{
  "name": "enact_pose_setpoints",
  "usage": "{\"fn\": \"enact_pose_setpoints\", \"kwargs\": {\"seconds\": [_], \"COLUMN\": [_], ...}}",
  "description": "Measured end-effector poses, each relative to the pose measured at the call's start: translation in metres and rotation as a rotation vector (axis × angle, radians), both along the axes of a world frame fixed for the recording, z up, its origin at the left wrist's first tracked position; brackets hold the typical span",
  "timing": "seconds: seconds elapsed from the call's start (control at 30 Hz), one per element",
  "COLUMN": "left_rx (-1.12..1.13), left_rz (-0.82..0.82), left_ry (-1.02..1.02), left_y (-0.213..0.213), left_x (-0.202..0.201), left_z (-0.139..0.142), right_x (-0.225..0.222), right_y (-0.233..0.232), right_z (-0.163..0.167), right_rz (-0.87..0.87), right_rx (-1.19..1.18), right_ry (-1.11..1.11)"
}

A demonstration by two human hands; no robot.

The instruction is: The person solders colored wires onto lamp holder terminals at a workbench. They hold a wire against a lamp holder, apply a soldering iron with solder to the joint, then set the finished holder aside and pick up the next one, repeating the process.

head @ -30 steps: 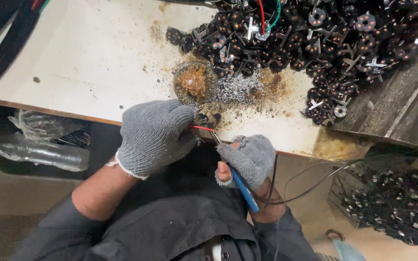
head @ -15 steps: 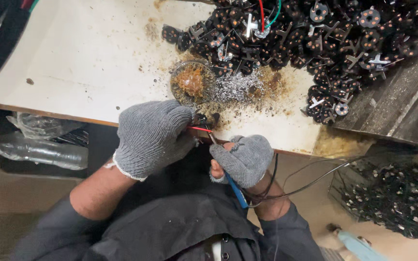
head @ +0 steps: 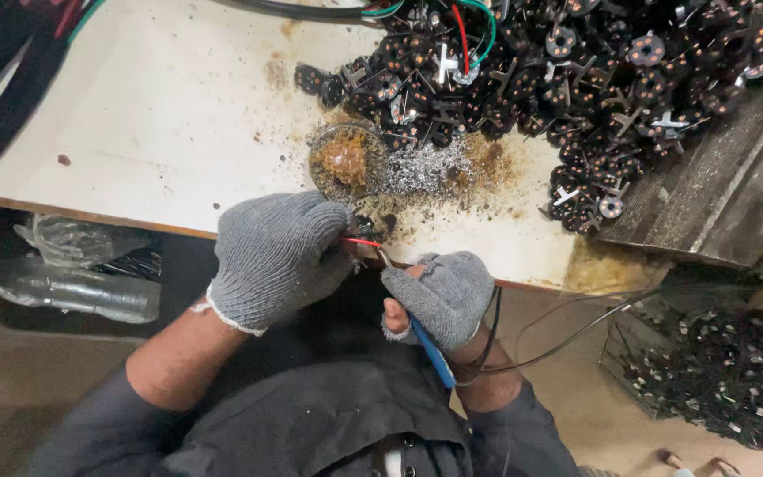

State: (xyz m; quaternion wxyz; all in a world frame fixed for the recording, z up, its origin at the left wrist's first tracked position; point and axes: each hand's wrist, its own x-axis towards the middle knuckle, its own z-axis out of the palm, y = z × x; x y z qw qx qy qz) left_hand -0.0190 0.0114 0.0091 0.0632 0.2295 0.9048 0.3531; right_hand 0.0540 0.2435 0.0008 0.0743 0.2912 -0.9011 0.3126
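Soldering at the worktop's near edge.
Left hand (head: 277,256) pinches a red wire (head: 361,241), lying left-right; right hand (head: 441,296) grips a blue-handled iron (head: 431,351), tip toward the wire. Flux dish (head: 346,162) just behind.

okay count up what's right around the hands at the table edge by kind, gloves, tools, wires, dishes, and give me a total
Grey knit gloves: 2, on the left hand and the right hand
Blue-handled tool: 1, in the right hand
Red wire: 1, at the left hand's fingertips
Round dish of brown paste: 1
Total: 5
The pile of small black parts is too dense to count.
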Motion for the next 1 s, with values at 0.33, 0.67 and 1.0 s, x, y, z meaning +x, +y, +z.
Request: {"fn": "enact_pose_setpoints", "kwargs": {"seconds": [0.33, 0.67, 1.0], "left_rx": [-0.008, -0.009, 0.024], "left_rz": [-0.007, -0.002, -0.008], "left_ry": [-0.020, -0.003, -0.001], "left_y": [-0.004, -0.005, -0.006], "left_x": [0.003, 0.004, 0.003], "left_z": [-0.006, -0.008, -0.007], "right_x": [0.010, 0.003, 0.011], "right_y": [0.000, -0.003, -0.003], "right_z": [0.008, -0.004, 0.002], "right_rz": [-0.138, -0.074, -0.139], "right_rx": [-0.088, -0.057, -0.107], "right_ry": [-0.062, -0.015, -0.040]}}
